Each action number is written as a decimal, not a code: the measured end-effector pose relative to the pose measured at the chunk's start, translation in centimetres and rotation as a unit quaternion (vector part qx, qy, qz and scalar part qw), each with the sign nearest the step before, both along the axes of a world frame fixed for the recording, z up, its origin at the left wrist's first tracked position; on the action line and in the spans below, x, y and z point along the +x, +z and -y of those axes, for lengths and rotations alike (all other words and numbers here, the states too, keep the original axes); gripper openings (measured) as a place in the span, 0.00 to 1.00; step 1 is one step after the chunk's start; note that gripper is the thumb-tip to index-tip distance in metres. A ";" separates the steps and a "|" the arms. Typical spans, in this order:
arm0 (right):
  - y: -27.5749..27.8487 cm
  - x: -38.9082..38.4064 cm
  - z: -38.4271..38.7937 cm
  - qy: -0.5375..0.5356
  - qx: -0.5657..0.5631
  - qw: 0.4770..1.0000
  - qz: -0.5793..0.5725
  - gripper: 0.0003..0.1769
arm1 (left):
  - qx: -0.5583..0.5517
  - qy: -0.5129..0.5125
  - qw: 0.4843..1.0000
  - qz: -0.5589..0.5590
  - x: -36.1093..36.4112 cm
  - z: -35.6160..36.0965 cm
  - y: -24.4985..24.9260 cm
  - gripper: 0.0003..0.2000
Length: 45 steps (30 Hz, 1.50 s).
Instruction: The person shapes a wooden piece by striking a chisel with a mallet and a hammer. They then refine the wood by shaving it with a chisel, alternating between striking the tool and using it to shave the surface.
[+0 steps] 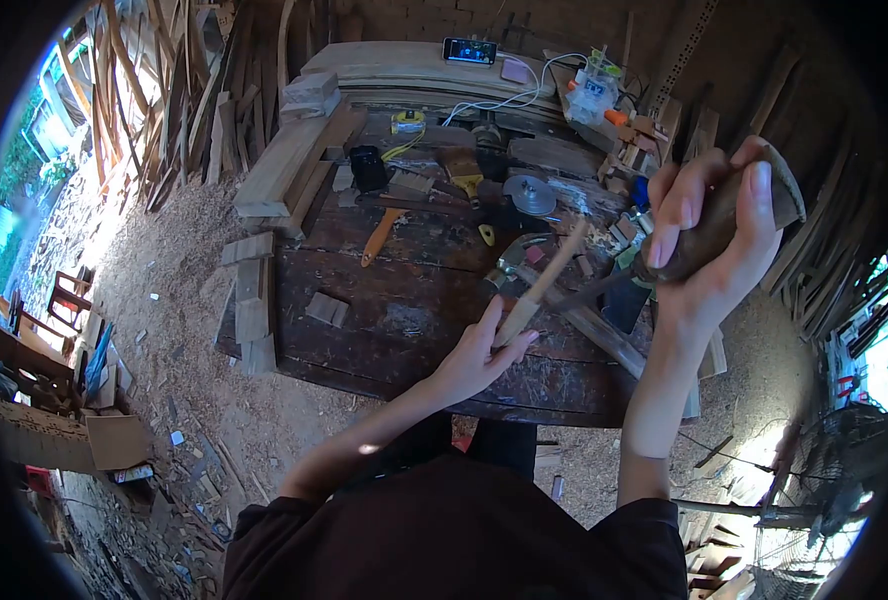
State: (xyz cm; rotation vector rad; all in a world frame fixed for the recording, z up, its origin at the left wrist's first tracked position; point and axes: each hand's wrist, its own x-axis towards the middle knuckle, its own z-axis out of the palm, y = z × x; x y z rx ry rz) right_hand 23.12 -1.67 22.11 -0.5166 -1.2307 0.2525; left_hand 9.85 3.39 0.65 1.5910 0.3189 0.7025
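A slim wooden stick (549, 275) slants upward above a dark, scarred work surface (404, 300), its lower end pinched between the fingers of the person's left hand (476, 358). To its right, the right hand (709, 235) is raised, fingers wrapped tight around a dark-handled tool (786, 192) whose thin metal end points down toward the stick; contact cannot be made out. On the surface beyond lie a hammer (512, 258), an orange-handled tool (378, 237), a grinder disc (530, 193) and a small wood block (326, 308). A phone (469, 50) rests on planks at the far edge.
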 end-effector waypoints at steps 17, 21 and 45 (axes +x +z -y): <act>2.1 -2.8 -1.5 -0.133 -0.013 0.991 0.007 0.13 | 0.050 0.193 0.980 0.028 1.4 1.8 -0.5 0.09; 0.8 -2.1 -2.3 -0.135 0.035 0.988 0.064 0.11 | 0.049 0.192 0.980 0.000 1.6 1.9 -0.2 0.09; 1.7 -3.8 -1.0 -0.114 -0.010 0.992 0.045 0.08 | 0.145 0.252 0.955 0.055 3.5 0.6 -1.1 0.08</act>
